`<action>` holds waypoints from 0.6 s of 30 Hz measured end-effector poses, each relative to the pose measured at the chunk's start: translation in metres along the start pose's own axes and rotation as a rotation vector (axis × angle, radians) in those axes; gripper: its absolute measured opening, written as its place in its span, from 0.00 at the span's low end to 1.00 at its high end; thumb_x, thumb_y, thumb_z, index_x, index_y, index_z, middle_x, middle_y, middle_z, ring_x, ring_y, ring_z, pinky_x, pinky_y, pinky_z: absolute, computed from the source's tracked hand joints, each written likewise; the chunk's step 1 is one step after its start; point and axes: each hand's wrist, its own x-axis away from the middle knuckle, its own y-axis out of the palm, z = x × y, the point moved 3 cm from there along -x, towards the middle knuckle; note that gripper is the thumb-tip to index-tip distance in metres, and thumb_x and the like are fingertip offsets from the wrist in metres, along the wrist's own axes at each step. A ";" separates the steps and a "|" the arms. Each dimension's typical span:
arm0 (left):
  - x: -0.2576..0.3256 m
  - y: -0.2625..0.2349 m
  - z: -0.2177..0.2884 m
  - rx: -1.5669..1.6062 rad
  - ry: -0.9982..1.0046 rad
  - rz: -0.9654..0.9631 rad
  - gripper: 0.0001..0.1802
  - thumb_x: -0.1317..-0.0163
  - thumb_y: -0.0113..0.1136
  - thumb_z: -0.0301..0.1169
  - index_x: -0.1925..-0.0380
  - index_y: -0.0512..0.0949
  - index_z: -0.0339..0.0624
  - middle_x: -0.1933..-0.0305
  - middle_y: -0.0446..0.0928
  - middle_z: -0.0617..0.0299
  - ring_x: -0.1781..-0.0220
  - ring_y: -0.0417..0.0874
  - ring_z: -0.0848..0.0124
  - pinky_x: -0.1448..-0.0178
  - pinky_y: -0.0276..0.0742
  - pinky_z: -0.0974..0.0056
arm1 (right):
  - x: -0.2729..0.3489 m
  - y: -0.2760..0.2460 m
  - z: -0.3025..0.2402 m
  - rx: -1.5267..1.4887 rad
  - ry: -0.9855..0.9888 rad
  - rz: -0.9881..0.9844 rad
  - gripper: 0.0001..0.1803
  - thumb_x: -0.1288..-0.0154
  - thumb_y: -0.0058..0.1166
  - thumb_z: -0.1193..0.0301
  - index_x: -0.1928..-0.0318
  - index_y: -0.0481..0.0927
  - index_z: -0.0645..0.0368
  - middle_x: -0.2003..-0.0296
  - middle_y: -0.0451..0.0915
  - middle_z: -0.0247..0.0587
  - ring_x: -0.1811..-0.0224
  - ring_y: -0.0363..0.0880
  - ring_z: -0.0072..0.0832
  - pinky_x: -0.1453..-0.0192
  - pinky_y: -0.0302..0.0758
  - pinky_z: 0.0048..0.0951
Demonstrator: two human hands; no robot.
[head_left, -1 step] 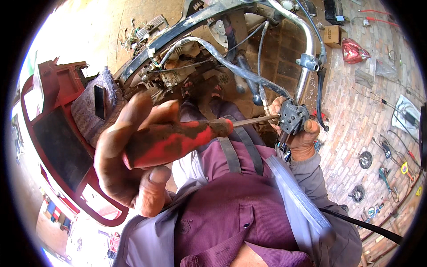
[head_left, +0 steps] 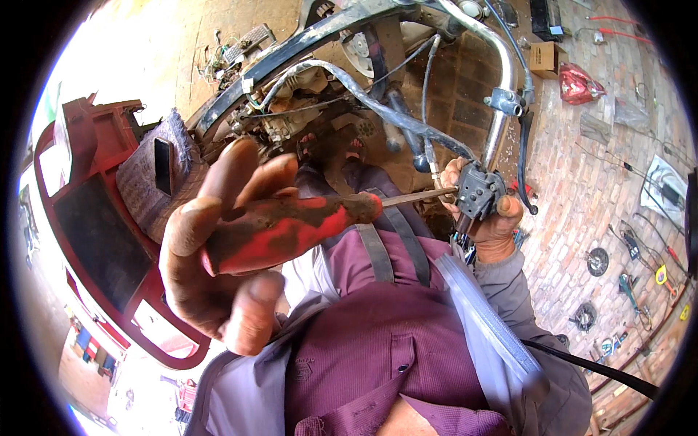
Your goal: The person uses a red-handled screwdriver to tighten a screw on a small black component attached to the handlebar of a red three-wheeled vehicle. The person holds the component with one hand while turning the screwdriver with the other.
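A screwdriver with a worn red and black handle (head_left: pixel 280 231) lies across my left hand (head_left: pixel 211 247). The fingers curl loosely round the handle from the far side, and the thumb stands off it on the near side. Its metal shaft (head_left: pixel 414 196) points right, with the tip at a black handlebar switch housing (head_left: pixel 480 192). My right hand (head_left: pixel 494 231) grips this housing from below and behind, thumb at its right side, fingers at its left. Several screws or holes show on the face turned up. A grey-sleeved cable (head_left: pixel 378 109) runs to the housing from the frame.
Beyond my hands stand a dark vehicle frame (head_left: pixel 291 51) and a chrome handlebar (head_left: pixel 502 65) with a black lever (head_left: pixel 523 160). At left, a red body panel (head_left: pixel 58 167) carries a cloth and a phone (head_left: pixel 163 167). Tools and parts lie on the brick floor (head_left: pixel 560 269) at right.
The fingers and thumb of my left hand have shifted slightly to the right around the handle. The screwdriver tip and my right hand with the switch housing stay in place.
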 end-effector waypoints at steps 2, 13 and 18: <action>-0.003 0.002 0.001 -0.099 0.063 0.000 0.26 0.42 0.66 0.31 0.43 0.70 0.47 0.39 0.65 0.40 0.42 0.73 0.47 0.44 0.78 0.52 | -0.001 0.005 -0.001 -0.011 0.001 -0.017 0.49 0.66 0.70 0.51 0.48 0.65 0.71 0.60 0.69 0.44 0.58 0.67 0.31 0.62 0.73 0.24; 0.006 -0.011 -0.006 -0.177 0.257 -0.094 0.32 0.45 0.70 0.34 0.41 0.67 0.44 0.39 0.64 0.38 0.45 0.76 0.50 0.52 0.79 0.57 | 0.000 0.003 0.000 0.029 -0.001 0.002 0.48 0.66 0.70 0.50 0.48 0.66 0.69 0.61 0.69 0.43 0.60 0.67 0.31 0.63 0.72 0.24; 0.005 -0.022 -0.011 -0.275 0.371 -0.137 0.32 0.46 0.70 0.28 0.41 0.68 0.47 0.37 0.63 0.37 0.43 0.75 0.49 0.48 0.77 0.55 | 0.001 0.006 0.000 0.017 -0.008 -0.020 0.48 0.64 0.69 0.50 0.47 0.66 0.68 0.60 0.68 0.44 0.59 0.67 0.31 0.63 0.73 0.24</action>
